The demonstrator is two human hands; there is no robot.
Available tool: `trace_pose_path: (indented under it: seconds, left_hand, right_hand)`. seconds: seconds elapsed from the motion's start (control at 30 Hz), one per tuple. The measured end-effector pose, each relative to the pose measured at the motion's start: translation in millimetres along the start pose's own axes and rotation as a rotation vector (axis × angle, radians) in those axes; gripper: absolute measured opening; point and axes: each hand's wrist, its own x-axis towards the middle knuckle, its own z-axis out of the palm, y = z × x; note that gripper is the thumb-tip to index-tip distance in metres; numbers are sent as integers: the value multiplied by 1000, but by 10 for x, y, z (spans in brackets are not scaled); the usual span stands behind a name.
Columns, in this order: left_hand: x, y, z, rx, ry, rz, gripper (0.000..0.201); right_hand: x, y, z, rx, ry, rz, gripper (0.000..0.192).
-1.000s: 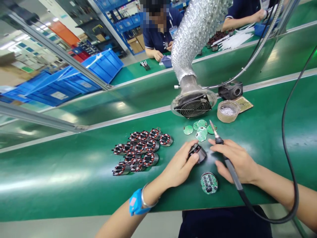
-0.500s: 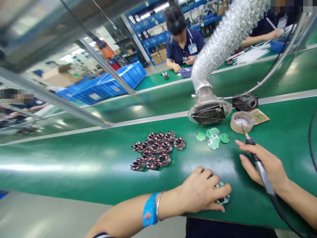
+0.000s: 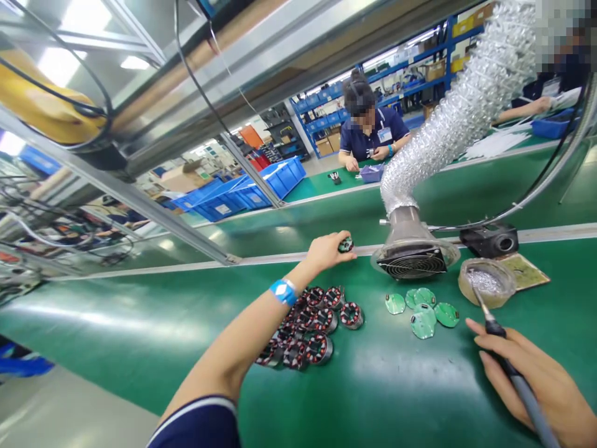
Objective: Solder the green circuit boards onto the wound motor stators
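Note:
My left hand [image 3: 329,250] is stretched out to the back edge of the bench, fingers closed round a motor stator with a green circuit board [image 3: 346,244] on it. Below that arm stand several motor stators [image 3: 318,348] with dark windings and red-and-white parts, some covered by the forearm. My right hand [image 3: 527,364] grips a soldering iron [image 3: 509,367] like a pen. Its tip reaches into a round tub [image 3: 487,283] of shiny silvery bits. Between the hands lie several loose round green circuit boards [image 3: 423,320].
A fume fan [image 3: 415,261] on a silver flexible duct [image 3: 461,99] hangs over the bench's back. A black holder [image 3: 489,239] and a flat square pad [image 3: 525,272] sit by the tub. Across the bench, a person [image 3: 373,134] works near blue bins [image 3: 247,193].
My left hand has carried the stator with its green board from the bench's front edge to the back, past the stator group. The iron's tip stays at the tub. The view has shifted.

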Motion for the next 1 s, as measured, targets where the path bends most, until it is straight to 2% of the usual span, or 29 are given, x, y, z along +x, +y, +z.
trace_pose_path:
  seconds: [0.07, 0.13, 0.2, 0.27, 0.33, 0.4, 0.5, 0.57, 0.63, 0.73, 0.87, 1.0]
  left_hand:
    - [459, -32, 154, -2, -21, -5, 56]
    - [794, 6, 299, -18, -45, -3, 56]
    - [975, 51, 398, -45, -69, 7, 57]
    - [987, 62, 425, -72, -92, 22, 64]
    - [816, 40, 368, -92, -113, 36, 78]
    - [467, 16, 242, -108, -144, 56, 87]
    - [-255, 48, 20, -150, -266, 162, 73]
    - [-705, 131, -79, -134, -368, 269, 77]
    - [-1015, 260, -115, -35, -348, 299, 64]
    - [-1212, 520, -89, 6, -271, 329, 48]
    - [-1316, 954, 2, -99, -219, 393, 53]
    - [-1524, 1343, 103, -197, -56, 436, 61]
  right_hand:
    - [-15, 40, 30, -7, -31, -36, 25]
    - [-70, 88, 49, -10, -63, -57, 26]
    - [-131, 128, 63, -10, -84, -54, 28]
    - [-176, 151, 74, -3, -94, -38, 29]
    - [-193, 155, 81, 14, -102, -16, 31]
    - [-179, 143, 81, 38, -106, -4, 32]
    - [-112, 105, 66, 68, -101, 6, 30]
    - [-59, 79, 54, 76, -87, 9, 30]
    - [-16, 56, 48, 73, -69, 0, 29]
    - [13, 5, 41, 59, -47, -34, 29]
    - [-12, -181, 13, 61, -44, -19, 28]
    - [-53, -496, 33, 69, -99, 47, 29]
